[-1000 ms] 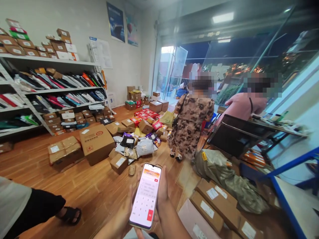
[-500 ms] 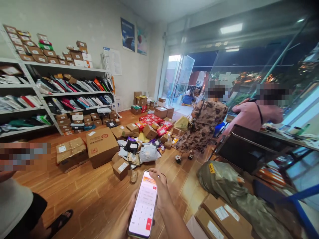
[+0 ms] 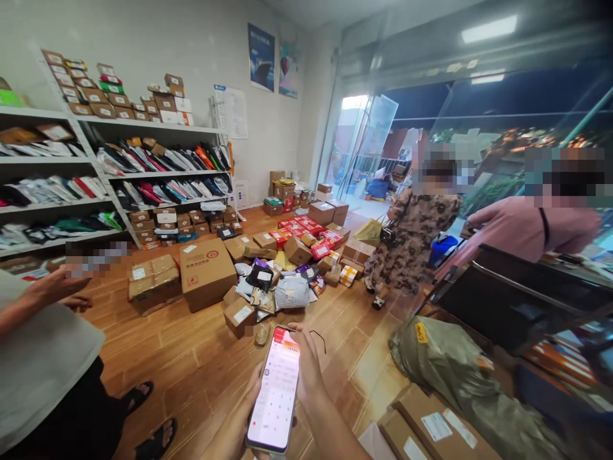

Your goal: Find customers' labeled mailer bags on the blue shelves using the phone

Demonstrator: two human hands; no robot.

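Note:
A smartphone [image 3: 274, 393] with a lit white and red screen, a number keypad in its lower half, is held upright in front of me. My left hand [image 3: 249, 390] is wrapped round its left edge. Along the upper right edge lies my right hand [image 3: 309, 361], its fingers curled over the top corner, gripping the phone too. Just beyond the phone, a small brown parcel [image 3: 262, 334] lies on the wooden floor next to a carton [image 3: 240, 316] with a white label.
Parcels and a large carton [image 3: 208, 275] cover the middle floor. Shelves [image 3: 163, 131] full of packages line the left wall. One person [image 3: 45, 358] stands at left, two others at right. A green sack [image 3: 445, 358] and boxes [image 3: 435, 425] lie at the lower right.
My view has turned slightly left, so the room sits further right. The person at left shows more fully. The phone stays in both hands, and its keypad display looks different.

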